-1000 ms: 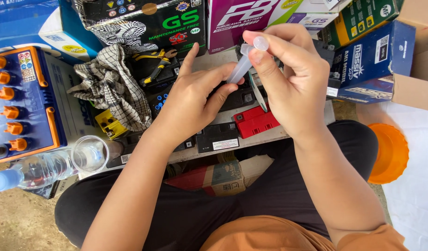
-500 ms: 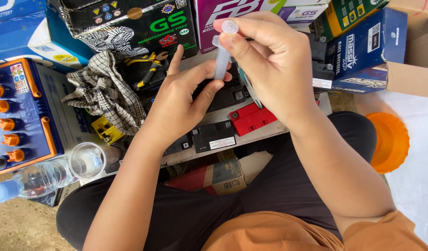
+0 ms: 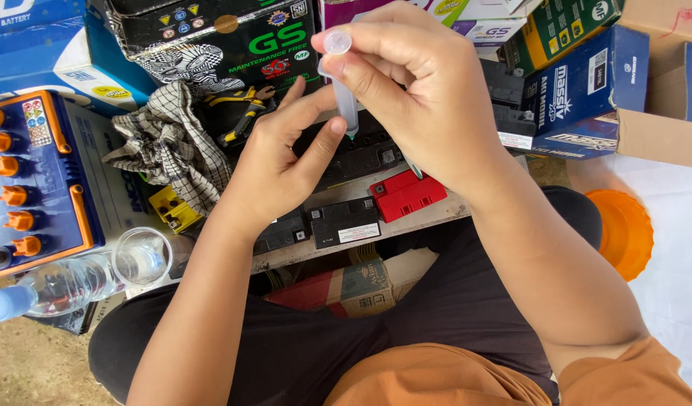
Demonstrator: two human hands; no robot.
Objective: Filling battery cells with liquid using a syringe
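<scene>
I see the big blue battery (image 3: 30, 188) with orange caps far left, checked cloth (image 3: 173, 146) beside it. My right hand (image 3: 428, 105) pinches a clear syringe (image 3: 343, 90) upright over the small black batteries (image 3: 346, 222). My left hand (image 3: 278, 162) is loose, fingertips touching the syringe tip.

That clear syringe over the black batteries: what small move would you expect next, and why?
Probably lowering it straight down. The right hand pinches the syringe with its thumb on the plunger top, tip pointing down, the left hand steadying the tip just above a small black battery.
</scene>
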